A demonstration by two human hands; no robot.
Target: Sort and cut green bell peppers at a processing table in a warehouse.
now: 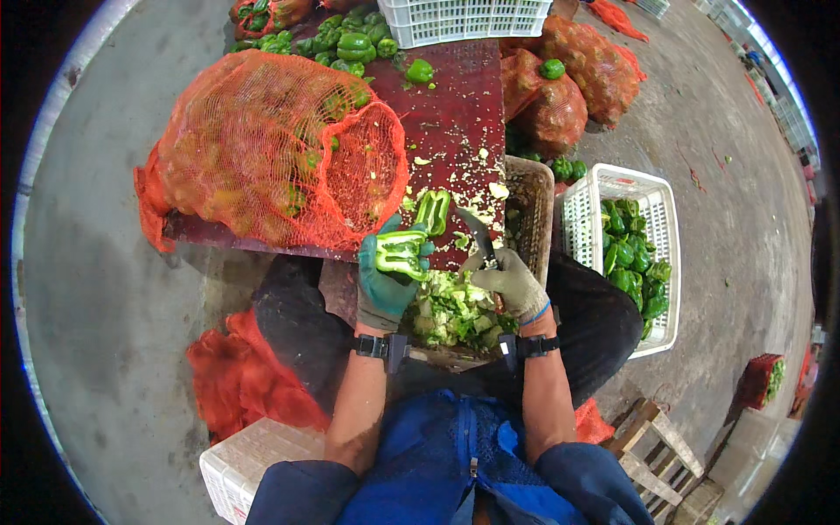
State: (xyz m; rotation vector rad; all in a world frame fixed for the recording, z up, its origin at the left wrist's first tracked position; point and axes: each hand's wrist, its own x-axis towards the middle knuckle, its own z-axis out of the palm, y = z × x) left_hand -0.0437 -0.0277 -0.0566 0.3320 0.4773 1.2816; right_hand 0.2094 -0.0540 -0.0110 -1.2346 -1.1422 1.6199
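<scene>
My left hand (388,278), in a green-coated glove, is closed round a halved green bell pepper (402,254), its pale cut inside facing up. Another pepper half (433,213) lies just beyond it on the dark red table (455,114). My right hand (510,282), in a light knit glove, grips a knife (479,234) whose dark blade points away and to the left. Below and between my hands, a crate holds a heap of pale green pepper trimmings (455,311).
A large orange mesh sack (254,149) of peppers lies open on the table's left. Whole green peppers (354,45) and a white crate (472,22) are at the back. At right stand a brown crate (529,197), a white crate (579,219) of peppers and full sacks (547,109).
</scene>
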